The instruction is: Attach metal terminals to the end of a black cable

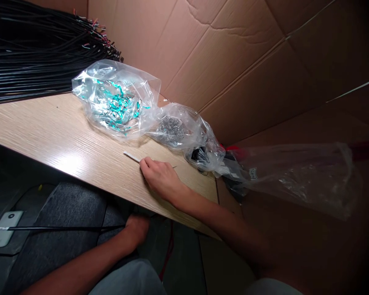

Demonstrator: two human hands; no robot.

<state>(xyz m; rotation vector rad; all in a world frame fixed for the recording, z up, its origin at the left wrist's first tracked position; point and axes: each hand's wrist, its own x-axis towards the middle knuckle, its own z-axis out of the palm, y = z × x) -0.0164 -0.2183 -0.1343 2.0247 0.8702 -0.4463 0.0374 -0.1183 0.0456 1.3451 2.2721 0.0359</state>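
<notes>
Tabletop (89, 141), light wood grain, runs on a slant from far left to near right. Right hand (160, 174) over it, palm down, fingers closed on thin white stick (130, 156); stick pokes out to the left of the fingers, lying low to the wood. Thin dark tip (174, 166) shows past the knuckles; can't tell if same piece.

Left hand (137, 227) below the near table edge, dim, curled shut on black cable (67, 228); cable runs left from it, across dark grey surface (70, 205) and in front of phone (10, 219). White wrap (1, 228) on the cable there. Fingertips of this hand hidden.

Far left: big pile of black cables (33, 53), stripped colored ends pointing right. Beside it, clear bag (119, 100) with shiny teal bits. Next to the right, clear bag with small grey metallic parts (170, 128), then one with black parts (199, 154). Far right, larger clear bag (304, 180), mostly slack, dim. Cardboard (221, 61) stands behind the table.
</notes>
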